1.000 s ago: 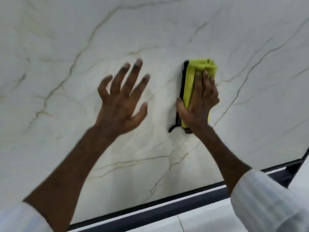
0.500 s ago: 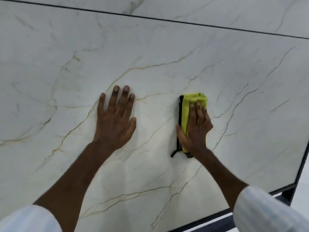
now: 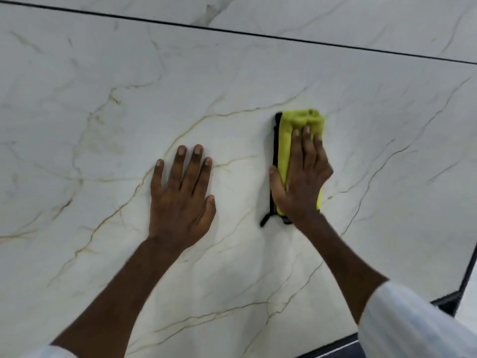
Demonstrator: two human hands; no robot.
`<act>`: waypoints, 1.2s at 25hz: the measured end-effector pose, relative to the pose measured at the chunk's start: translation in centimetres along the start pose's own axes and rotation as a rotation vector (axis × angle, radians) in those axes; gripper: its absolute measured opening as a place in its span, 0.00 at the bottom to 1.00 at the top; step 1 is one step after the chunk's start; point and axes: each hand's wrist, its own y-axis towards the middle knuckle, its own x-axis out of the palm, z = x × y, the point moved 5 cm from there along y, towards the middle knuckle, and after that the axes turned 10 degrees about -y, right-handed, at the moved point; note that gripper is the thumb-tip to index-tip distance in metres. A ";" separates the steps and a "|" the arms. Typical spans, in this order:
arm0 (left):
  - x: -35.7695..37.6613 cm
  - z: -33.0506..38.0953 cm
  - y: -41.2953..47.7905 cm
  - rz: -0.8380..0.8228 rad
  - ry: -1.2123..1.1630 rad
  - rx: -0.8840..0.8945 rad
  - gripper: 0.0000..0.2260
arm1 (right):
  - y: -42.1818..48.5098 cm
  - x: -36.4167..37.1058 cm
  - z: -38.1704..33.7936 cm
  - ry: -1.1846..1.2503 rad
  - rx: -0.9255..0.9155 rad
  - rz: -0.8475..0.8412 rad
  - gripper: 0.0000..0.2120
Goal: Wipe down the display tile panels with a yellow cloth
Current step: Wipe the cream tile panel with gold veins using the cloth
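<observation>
A large white marble-look tile panel point(image 3: 103, 125) with gold and grey veins fills the view. A folded yellow cloth point(image 3: 299, 122) with a black edge lies flat against the panel, right of centre. My right hand point(image 3: 302, 182) presses on the cloth, palm down, with its thumb hooked around the cloth's black left edge. My left hand point(image 3: 180, 197) rests flat on the bare panel to the left of the cloth, fingers together and holding nothing. The cloth's lower half is hidden under my right hand.
A thin black joint point(image 3: 258, 34) separates this panel from another veined panel point(image 3: 335, 16) above. A dark frame point(image 3: 464, 285) borders the panel at the right and bottom right. White sleeves point(image 3: 413, 324) cover both forearms near the bottom edge.
The view has tilted up, revealing the joint and the upper panel. My left hand went from raised with spread fingers to flat on the panel. The cloth under my right hand stays upright.
</observation>
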 end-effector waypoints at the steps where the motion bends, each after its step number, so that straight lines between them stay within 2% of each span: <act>1: 0.0 -0.1 0.0 -0.001 0.001 -0.005 0.31 | -1.7 0.1 -0.2 0.006 -0.005 -0.012 0.37; 4: -0.1 -0.1 -0.1 -0.008 0.019 -0.002 0.31 | -0.8 0.0 -0.7 -0.001 -0.028 -0.010 0.38; 9: -0.5 -0.1 -0.1 -0.046 0.013 -0.002 0.31 | 13.2 -1.1 -4.5 0.015 -0.074 0.035 0.40; 11: -1.5 -0.2 0.1 -0.059 -0.046 0.012 0.32 | 16.0 -1.4 -6.2 0.010 -0.071 0.038 0.40; 14: -4.6 -2.0 0.6 -0.017 -0.088 0.040 0.31 | 12.7 -1.2 -6.1 -0.011 -0.076 0.086 0.38; 16: -7.1 -5.6 1.5 0.046 -0.019 0.006 0.30 | 6.3 -1.0 -6.4 -0.019 -0.099 0.070 0.39; 18: -8.1 -9.5 1.9 0.039 0.083 0.000 0.31 | 1.5 -1.2 -7.4 -0.015 -0.083 0.016 0.40; 21: -7.1 -11.5 1.0 -0.018 0.136 0.067 0.30 | 6.1 -1.5 -9.0 0.023 -0.108 0.036 0.40; 25: -5.9 -10.7 0.4 0.024 0.091 0.001 0.30 | 14.1 -1.9 -11.4 0.013 -0.027 0.004 0.39; 27: -6.0 -10.8 0.4 0.033 0.069 -0.012 0.30 | 11.3 -2.0 -12.2 -0.005 -0.021 0.026 0.38; 30: -6.0 -10.9 0.3 0.034 0.022 0.011 0.31 | 1.5 -1.9 -12.1 -0.034 -0.061 0.034 0.34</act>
